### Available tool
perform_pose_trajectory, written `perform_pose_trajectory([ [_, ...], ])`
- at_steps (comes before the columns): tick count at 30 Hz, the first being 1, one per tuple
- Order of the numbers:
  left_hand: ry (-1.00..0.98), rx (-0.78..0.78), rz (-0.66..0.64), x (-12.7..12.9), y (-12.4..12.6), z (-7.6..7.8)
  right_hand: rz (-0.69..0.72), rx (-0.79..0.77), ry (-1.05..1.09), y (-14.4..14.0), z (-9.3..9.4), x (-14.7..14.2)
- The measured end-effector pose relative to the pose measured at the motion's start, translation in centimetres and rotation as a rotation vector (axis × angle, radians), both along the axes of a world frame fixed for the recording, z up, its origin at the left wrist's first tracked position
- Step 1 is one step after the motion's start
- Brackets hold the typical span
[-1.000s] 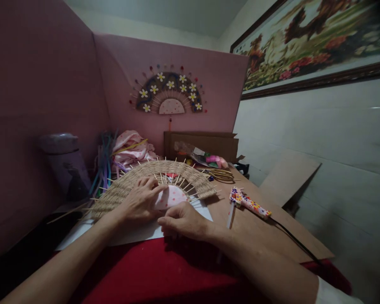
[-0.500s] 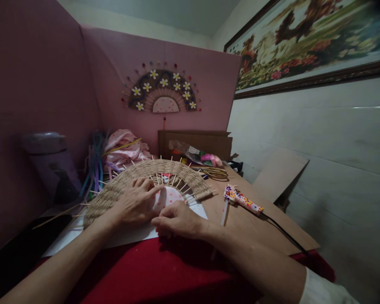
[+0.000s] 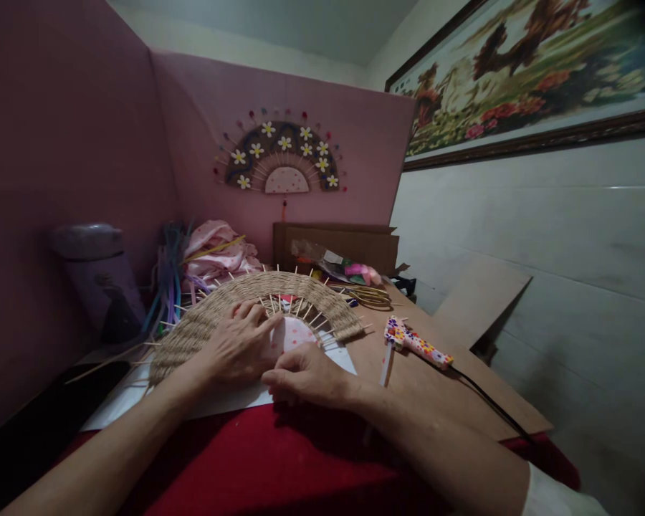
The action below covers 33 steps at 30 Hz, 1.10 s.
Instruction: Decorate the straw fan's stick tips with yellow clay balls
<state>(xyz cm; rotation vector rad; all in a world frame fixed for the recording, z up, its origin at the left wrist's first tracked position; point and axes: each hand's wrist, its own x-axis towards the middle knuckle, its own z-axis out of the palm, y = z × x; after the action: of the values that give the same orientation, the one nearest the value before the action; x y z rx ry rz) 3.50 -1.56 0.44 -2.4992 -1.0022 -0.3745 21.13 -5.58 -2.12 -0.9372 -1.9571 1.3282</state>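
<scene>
The woven fan [image 3: 236,304] lies flat on white paper [image 3: 140,401] on the tabletop. The left hand [image 3: 239,347] presses open-palmed on its pink core [image 3: 295,333], pinning it; the right hand [image 3: 309,374], just below the core, has its fingers pinched together at the edge; the glue gun [image 3: 416,342] rests right of the fan

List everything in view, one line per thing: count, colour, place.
woven fan: one, tan with wooden sticks, on the white sheet under both hands
dotted half-disc: one, pink-white, at the fan's centre
white sheet: one, white, beneath the fan
glue gun: one, multicoloured dots, on the board to the right
scissors: one, gold, behind the fan
finished fan: one, dark with white flowers, on the pink wall
jar: one, purple, far left
red cloth: one, red, nearest edge
left hand: pressing the half-disc and fan
right hand: resting at the half-disc's lower edge
</scene>
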Motion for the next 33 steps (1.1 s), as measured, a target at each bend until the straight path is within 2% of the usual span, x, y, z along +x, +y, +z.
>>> perform_pose_trajectory([
  [10, -0.047, 0.097, -0.019, 0.4, 0.0, -0.4, -0.006, -0.01, -0.012, 0.0, 0.0, 0.0],
  [16, -0.104, 0.131, -0.036, -0.4, 0.4, 0.4, 0.006, 0.01, -0.001, 0.0, 0.1, 0.0],
  [23, -0.075, 0.026, -0.043, -2.4, 1.2, 1.0, -0.005, -0.002, -0.026, -0.3, 0.7, 0.1],
  [33, -0.08, -0.027, -0.056, -1.8, 0.9, 0.7, -0.005, 0.019, -0.028, -0.2, 0.3, 0.1],
])
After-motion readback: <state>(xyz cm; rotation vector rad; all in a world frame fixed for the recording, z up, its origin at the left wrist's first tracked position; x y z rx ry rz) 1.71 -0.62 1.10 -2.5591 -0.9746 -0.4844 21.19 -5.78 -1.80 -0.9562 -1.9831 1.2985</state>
